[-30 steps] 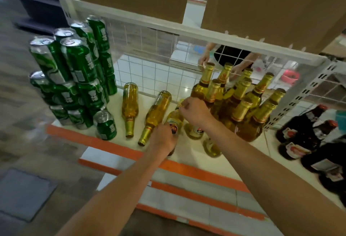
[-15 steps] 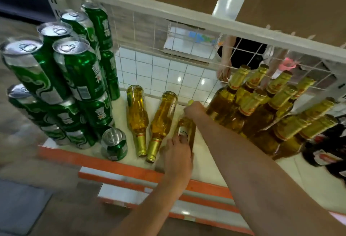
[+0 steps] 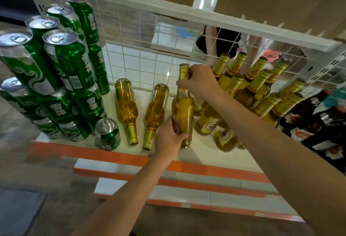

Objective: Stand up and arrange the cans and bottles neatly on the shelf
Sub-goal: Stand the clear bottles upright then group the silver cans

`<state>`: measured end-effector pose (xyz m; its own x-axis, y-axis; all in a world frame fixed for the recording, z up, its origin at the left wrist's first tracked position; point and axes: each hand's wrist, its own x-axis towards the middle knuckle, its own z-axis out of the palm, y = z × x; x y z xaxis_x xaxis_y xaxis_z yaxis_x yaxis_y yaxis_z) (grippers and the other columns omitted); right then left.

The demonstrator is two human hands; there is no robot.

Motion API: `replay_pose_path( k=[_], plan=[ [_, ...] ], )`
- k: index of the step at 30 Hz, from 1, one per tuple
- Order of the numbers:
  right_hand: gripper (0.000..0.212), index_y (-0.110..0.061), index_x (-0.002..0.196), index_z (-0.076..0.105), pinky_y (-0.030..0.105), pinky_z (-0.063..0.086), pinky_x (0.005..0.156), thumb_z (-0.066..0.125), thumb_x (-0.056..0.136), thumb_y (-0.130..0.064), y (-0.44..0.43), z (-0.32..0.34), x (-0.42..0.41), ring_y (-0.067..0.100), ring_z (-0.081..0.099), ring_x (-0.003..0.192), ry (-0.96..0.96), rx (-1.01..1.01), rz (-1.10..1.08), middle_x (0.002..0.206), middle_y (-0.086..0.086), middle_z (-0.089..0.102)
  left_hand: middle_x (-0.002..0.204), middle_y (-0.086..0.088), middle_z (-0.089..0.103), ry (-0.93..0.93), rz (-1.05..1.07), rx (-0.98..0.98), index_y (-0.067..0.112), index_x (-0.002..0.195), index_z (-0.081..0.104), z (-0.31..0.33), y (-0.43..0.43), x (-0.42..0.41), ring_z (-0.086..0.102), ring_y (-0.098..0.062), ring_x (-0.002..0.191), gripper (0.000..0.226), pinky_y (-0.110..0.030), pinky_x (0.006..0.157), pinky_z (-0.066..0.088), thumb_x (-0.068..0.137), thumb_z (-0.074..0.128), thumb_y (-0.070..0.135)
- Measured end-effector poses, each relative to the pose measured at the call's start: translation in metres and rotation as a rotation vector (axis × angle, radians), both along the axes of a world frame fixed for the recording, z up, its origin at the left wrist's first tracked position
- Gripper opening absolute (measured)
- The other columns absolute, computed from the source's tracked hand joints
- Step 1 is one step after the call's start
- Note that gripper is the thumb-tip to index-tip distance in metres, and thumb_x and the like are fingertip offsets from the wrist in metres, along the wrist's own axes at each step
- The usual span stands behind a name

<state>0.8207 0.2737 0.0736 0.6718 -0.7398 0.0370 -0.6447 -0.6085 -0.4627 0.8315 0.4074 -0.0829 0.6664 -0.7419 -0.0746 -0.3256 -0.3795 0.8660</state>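
Gold-capped bottle (image 3: 182, 112) stands upright on the white shelf (image 3: 206, 153), gripped by both hands.
Head view: the left hand (image 3: 171, 138) wraps its fingers round the bottle's label; the right hand (image 3: 200, 82) has its fingers clamped on the neck. Left of this bottle two bottles (image 3: 126, 108) lie flat, beyond them green cans (image 3: 71, 63) stacked; right of it upright bottles (image 3: 262, 86) cluster.

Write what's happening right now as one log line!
left hand: grips held bottle low | right hand: grips its neck | held bottle: nearly upright | lying bottles: two, to its left
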Motion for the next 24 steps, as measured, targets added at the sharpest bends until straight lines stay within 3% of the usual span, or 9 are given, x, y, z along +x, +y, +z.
replay_pose_path(
  k=[3, 5, 8, 12, 14, 17, 19, 21, 24],
  plan=[
    [0.040, -0.012, 0.111, 0.052, 0.034, 0.049, 0.061, 0.074, 0.081, -0.028, 0.007, 0.016, -0.019, 0.021, 0.058, 0.080, 0.061, -0.173, 0.045, 0.092, 0.002, 0.059, 0.105, 0.007, 0.069, -0.027, -0.010, -0.031, 0.024, 0.114, 0.057, 0.001, -0.023, 0.001, 0.064, -0.014, 0.098, 0.043, -0.036, 0.081, 0.053, 0.078, 0.080, 0.028],
    [0.048, -0.013, 0.124, 0.046, 0.036, 0.052, 0.066, 0.071, 0.084, -0.018, 0.003, 0.020, -0.026, 0.025, 0.060, 0.088, 0.130, -0.250, 0.077, 0.102, 0.005, 0.060, 0.091, 0.005, 0.070, -0.076, -0.004, -0.034, 0.023, 0.105, 0.058, 0.002, -0.038, 0.004, 0.067, -0.014, 0.085, 0.027, -0.039, 0.071, 0.057, 0.085, 0.071, 0.035],
    [0.039, -0.012, 0.123, 0.053, 0.042, 0.055, 0.078, 0.065, 0.086, -0.009, -0.012, 0.025, -0.032, 0.030, 0.061, 0.103, 0.250, -0.318, 0.091, 0.114, 0.010, 0.060, 0.080, 0.004, 0.067, -0.135, -0.014, -0.017, 0.021, 0.096, 0.058, 0.004, -0.054, 0.005, 0.067, -0.015, 0.074, 0.018, -0.038, 0.063, 0.057, 0.094, 0.057, 0.039],
    [0.033, -0.011, 0.121, 0.062, 0.038, 0.052, 0.085, 0.062, 0.089, -0.006, -0.020, 0.026, -0.030, 0.030, 0.059, 0.113, 0.399, -0.483, 0.098, 0.125, 0.013, 0.057, 0.084, 0.002, 0.065, -0.181, -0.063, 0.045, 0.015, 0.101, 0.059, 0.014, -0.057, 0.002, 0.067, -0.025, 0.084, 0.012, -0.025, 0.060, 0.041, 0.096, 0.058, 0.025],
    [0.037, -0.012, 0.127, 0.060, 0.043, 0.046, 0.096, 0.060, 0.090, -0.009, -0.017, 0.026, -0.028, 0.034, 0.051, 0.122, 0.460, -0.552, 0.097, 0.130, 0.014, 0.053, 0.088, 0.002, 0.065, -0.178, -0.090, 0.057, 0.015, 0.114, 0.062, 0.024, -0.044, 0.000, 0.067, -0.023, 0.092, 0.018, -0.024, 0.067, 0.045, 0.097, 0.058, 0.020],
    [0.040, -0.013, 0.132, 0.055, 0.052, 0.029, 0.111, 0.058, 0.092, -0.014, -0.009, 0.029, -0.027, 0.036, 0.037, 0.133, 0.525, -0.650, 0.106, 0.136, 0.014, 0.048, 0.116, -0.013, 0.068, -0.232, -0.035, 0.094, 0.010, 0.131, 0.059, 0.034, -0.018, 0.013, 0.064, -0.030, 0.110, 0.034, -0.042, 0.092, 0.053, 0.097, 0.058, 0.016],
    [0.038, -0.016, 0.129, 0.057, 0.050, 0.026, 0.115, 0.058, 0.091, -0.013, -0.003, 0.024, -0.028, 0.033, 0.039, 0.131, 0.348, -0.732, 0.162, 0.134, 0.011, 0.051, 0.124, -0.011, 0.066, -0.266, 0.028, 0.109, 0.015, 0.132, 0.061, 0.040, 0.000, 0.030, 0.063, -0.028, 0.111, 0.034, -0.038, 0.095, 0.051, 0.098, 0.056, 0.014],
    [0.031, -0.017, 0.122, 0.062, 0.044, 0.034, 0.109, 0.057, 0.092, -0.012, 0.009, 0.013, -0.030, 0.029, 0.047, 0.123, 0.064, -0.749, 0.262, 0.124, 0.007, 0.058, 0.126, -0.008, 0.065, -0.292, 0.083, 0.137, 0.016, 0.131, 0.061, 0.047, 0.016, 0.048, 0.062, -0.024, 0.111, 0.034, -0.029, 0.091, 0.046, 0.100, 0.051, 0.012],
    [0.026, -0.017, 0.120, 0.062, 0.039, 0.047, 0.094, 0.057, 0.095, -0.018, 0.031, -0.025, -0.029, 0.025, 0.056, 0.111, -0.074, -0.523, 0.281, 0.117, 0.004, 0.062, 0.128, -0.010, 0.063, -0.335, 0.135, 0.203, 0.017, 0.133, 0.061, 0.058, 0.035, 0.073, 0.061, -0.028, 0.112, 0.035, -0.034, 0.092, 0.048, 0.099, 0.051, 0.011]
  ],
)
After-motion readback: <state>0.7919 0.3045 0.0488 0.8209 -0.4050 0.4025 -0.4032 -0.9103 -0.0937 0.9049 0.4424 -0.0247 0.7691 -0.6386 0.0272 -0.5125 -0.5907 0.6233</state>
